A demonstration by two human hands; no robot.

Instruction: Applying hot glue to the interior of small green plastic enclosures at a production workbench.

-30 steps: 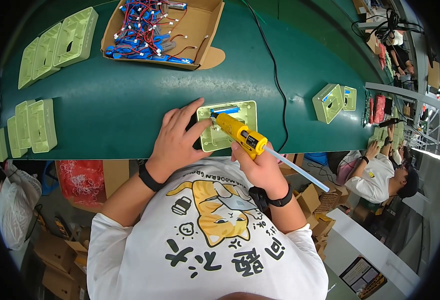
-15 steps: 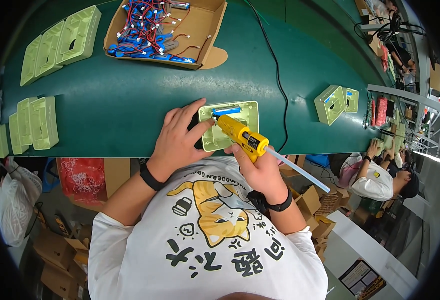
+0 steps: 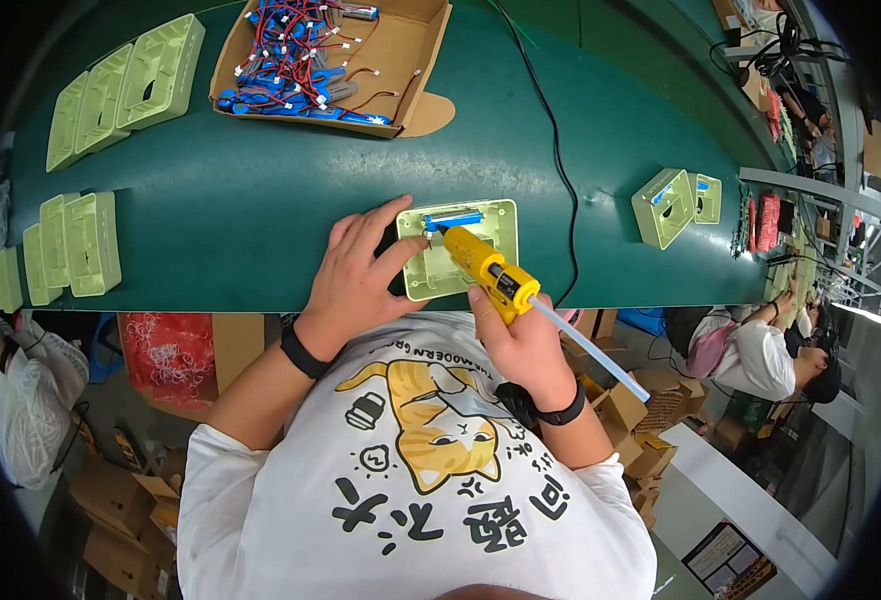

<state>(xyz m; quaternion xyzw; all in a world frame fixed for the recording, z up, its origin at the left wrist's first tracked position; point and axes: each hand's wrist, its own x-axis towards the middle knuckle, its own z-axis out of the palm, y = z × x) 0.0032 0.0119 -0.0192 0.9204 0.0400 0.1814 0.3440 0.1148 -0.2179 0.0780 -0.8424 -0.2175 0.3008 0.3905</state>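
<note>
A green housing [image 3: 460, 250] is lying on the green belt [image 3: 260, 220] at its near edge. The left hand [image 3: 355, 275] is pressing it down, fingers spread. The right hand [image 3: 522, 345] is gripping a yellow glue gun [image 3: 488, 272], nozzle touching the housing's blue part [image 3: 452, 219]. A box [image 3: 400, 60] of wired parts is sitting farther back.

Factory assembly line. A long green conveyor-style worktop [image 3: 260, 215] is running past the seated person, carrying batches of identical pale green plastic housings [image 3: 125, 85]. A cardboard tray [image 3: 335, 60] is holding blue parts with red wires. Another worker [image 3: 760, 355] is sitting further along the same line. Cardboard cartons [image 3: 125, 500] are piling up on the floor underneath.
</note>
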